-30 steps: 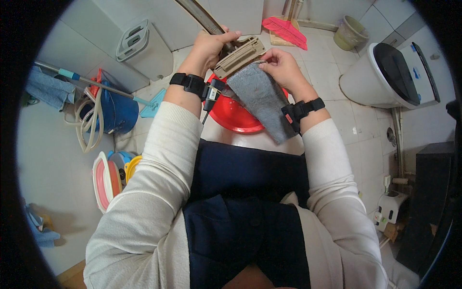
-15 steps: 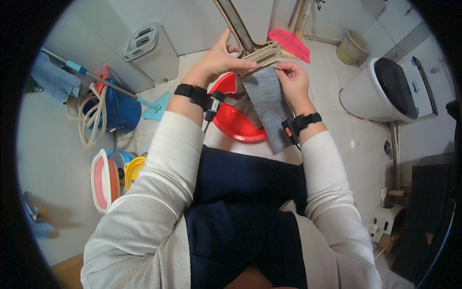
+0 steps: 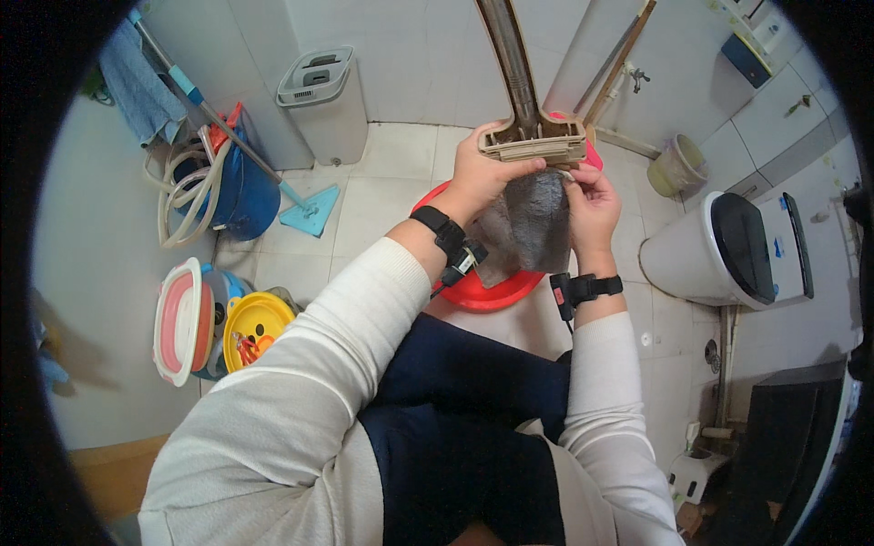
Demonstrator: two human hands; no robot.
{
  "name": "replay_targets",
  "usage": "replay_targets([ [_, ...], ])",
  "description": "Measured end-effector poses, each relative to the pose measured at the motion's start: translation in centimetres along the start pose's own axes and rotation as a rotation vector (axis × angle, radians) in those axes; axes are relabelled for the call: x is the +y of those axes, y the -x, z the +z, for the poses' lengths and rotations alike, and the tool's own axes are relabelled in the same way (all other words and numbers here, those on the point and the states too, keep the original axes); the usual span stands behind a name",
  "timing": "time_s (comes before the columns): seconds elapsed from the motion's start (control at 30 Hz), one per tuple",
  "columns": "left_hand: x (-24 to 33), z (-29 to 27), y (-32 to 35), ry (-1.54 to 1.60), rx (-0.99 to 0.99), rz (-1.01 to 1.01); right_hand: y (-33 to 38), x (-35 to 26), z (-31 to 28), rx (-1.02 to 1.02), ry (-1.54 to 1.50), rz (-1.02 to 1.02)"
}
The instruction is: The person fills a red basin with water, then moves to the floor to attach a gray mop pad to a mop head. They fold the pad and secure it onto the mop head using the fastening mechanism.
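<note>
My left hand [image 3: 482,180] is wrapped round the left end of a beige plastic head of a long-handled tool [image 3: 535,148], which looks like a flat mop. Its hollow, stained shaft rises away from me. Pinched in my right hand [image 3: 594,211], close under the head's right end, is the top edge of a grey cloth [image 3: 542,218]. The cloth hangs from there, over a red basin [image 3: 496,297] on the floor. How the cloth is joined to the head is hidden behind my fingers.
Left stand a blue bucket [image 3: 248,207] with a hose, a light-blue triangular mop [image 3: 311,210], a grey lidded bin [image 3: 330,109], a pink-and-white basin [image 3: 180,318] and a yellow basin [image 3: 262,318]. Right are a white toilet [image 3: 696,247] and a small pail [image 3: 675,166].
The view has shifted. The mop head has turned level, its shaft more upright. The hanging cloth has swung to hang wider and shorter, and my right hand still pinches its top edge.
</note>
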State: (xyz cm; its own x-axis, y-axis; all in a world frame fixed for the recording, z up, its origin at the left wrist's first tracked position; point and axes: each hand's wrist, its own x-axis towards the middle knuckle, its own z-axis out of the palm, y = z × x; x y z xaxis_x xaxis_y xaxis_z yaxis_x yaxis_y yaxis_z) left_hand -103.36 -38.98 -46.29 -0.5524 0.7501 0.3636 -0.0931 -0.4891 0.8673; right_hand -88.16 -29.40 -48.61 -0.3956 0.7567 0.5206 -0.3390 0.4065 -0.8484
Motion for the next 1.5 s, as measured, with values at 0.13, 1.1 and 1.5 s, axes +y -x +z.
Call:
replay_targets([
  [0.13, 0.6, 0.5, 0.2, 0.107, 0.02, 0.06, -0.2, -0.6, 0.1, 0.031, 0.012, -0.067],
  [1.1, 0.7, -2.3, -2.2, -0.19, 0.136, 0.078, 0.4, -7.0, 2.2, -0.304, 0.588, -0.05],
  [1.5, 0.7, -2.2, -2.1, -0.151, 0.175, 0.045, 0.4, -7.6, 1.9, -0.435, 0.623, -0.123],
])
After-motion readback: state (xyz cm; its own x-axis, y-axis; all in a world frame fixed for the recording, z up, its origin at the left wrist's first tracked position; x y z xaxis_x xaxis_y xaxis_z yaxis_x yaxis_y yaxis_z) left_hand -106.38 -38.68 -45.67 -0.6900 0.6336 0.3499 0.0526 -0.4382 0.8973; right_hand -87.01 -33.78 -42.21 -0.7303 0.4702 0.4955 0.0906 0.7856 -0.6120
